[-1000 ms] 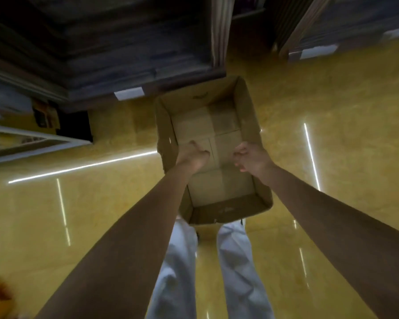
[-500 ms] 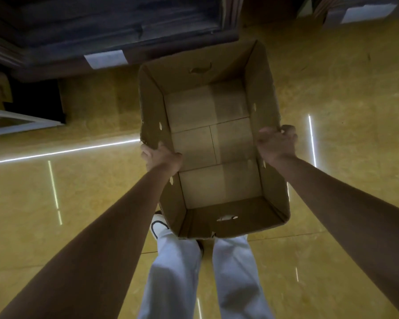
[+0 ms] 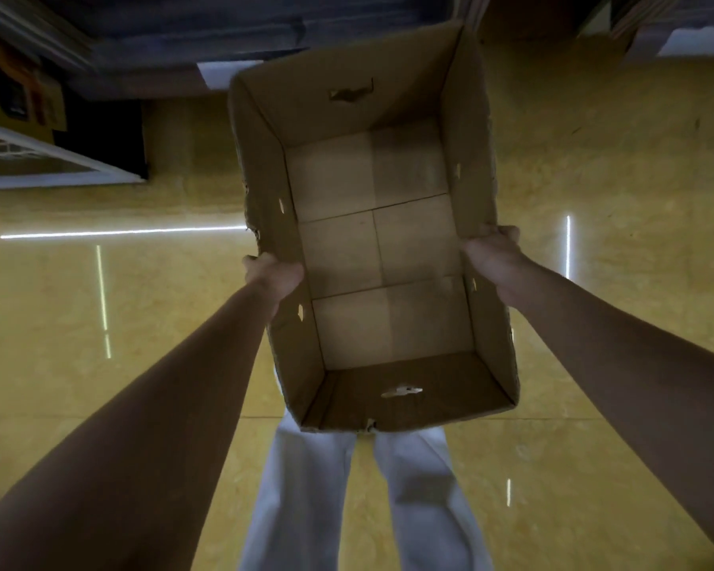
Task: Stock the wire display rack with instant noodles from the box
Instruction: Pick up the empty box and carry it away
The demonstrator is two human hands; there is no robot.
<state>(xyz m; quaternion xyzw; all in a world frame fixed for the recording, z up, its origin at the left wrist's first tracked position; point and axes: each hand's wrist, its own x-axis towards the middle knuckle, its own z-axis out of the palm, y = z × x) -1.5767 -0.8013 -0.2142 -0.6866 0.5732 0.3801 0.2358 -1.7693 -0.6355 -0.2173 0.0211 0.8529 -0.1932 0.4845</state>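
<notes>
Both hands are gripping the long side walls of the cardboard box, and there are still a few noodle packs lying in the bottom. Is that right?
Not quite. The head view shows the cardboard box holds nothing: only its bare bottom panels show, no noodle packs. The rest stands: the left hand and right hand each grip a long side wall.

A glossy yellow floor [image 3: 594, 179] is filling most of the frame and reflecting thin white light strips, while dark shelving bases [image 3: 161, 47] are standing on it along the top edge and a white-framed rack [image 3: 58, 175] is sitting at the upper left.
</notes>
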